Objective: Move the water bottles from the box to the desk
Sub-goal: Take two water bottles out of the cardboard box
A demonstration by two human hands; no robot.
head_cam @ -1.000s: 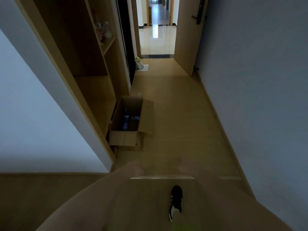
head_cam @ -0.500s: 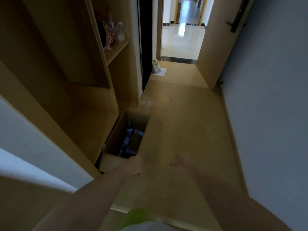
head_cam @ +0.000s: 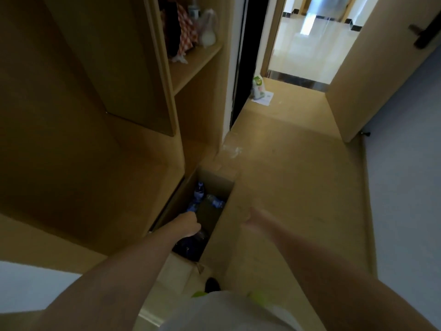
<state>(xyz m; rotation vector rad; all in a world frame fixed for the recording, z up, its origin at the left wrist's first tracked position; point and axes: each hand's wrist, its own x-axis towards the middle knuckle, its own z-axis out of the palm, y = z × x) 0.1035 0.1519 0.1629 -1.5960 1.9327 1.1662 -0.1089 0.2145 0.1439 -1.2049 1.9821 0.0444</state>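
An open cardboard box [head_cam: 228,211] stands on the floor against the wooden wardrobe. Inside lie several water bottles with blue labels; one [head_cam: 199,191] is at the far end, another [head_cam: 216,202] is beside it, and darker ones [head_cam: 191,246] lie at the near end. My left hand [head_cam: 188,224] is down inside the box opening above the bottles with its fingers curled under; they are hidden, so whether they grip a bottle is unclear. My right hand [head_cam: 259,218], blurred, hovers over the box's right wall with fingers spread, holding nothing. No desk is in view.
The wardrobe [head_cam: 133,96] fills the left, and its shelf holds bags and a cloth [head_cam: 191,32]. Wood floor [head_cam: 298,187] runs ahead to an open door [head_cam: 353,75]. A green-and-white carton [head_cam: 259,88] sits by the doorway. A grey wall [head_cam: 405,175] bounds the right.
I have walked up to the box, which now lies right below me. My left hand has gone from the box's near edge into its opening, and my right hand has reached its right wall.
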